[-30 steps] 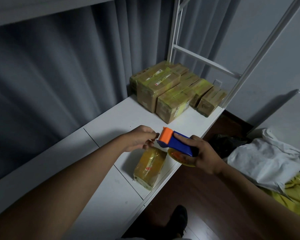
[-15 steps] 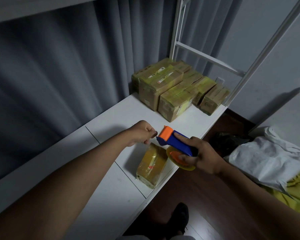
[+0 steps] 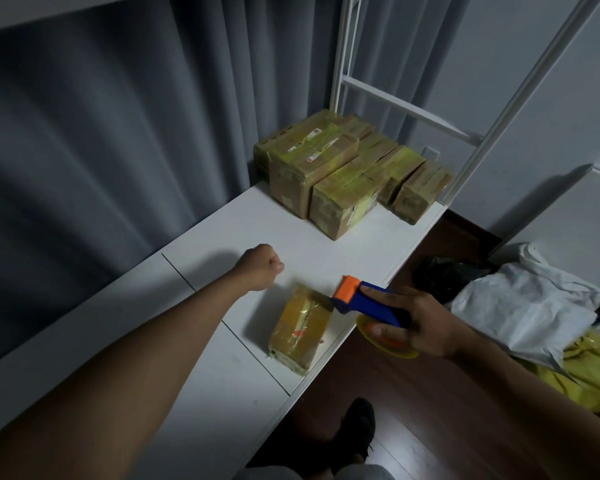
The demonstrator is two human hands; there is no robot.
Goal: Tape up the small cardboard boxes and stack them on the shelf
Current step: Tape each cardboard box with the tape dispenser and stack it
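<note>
The right hand (image 3: 426,323) was clamped around the blue tape dispenser (image 3: 368,301), its orange head just above the far end of a small taped box (image 3: 300,332) lying near the front edge of the white shelf (image 3: 243,223). The left hand (image 3: 262,266) was fisted beyond the box; whether it pinched tape could not be told. Taped boxes (image 3: 343,171) stood grouped at the shelf's far end.

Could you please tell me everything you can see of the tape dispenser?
The tape dispenser has a blue plastic body with an orange head, and a yellowish tape roll beneath. The right hand grips its handle, fingers curled round it. It is held tilted, head pointing left, just above the far end of the small taped box; contact is blurred.
</note>
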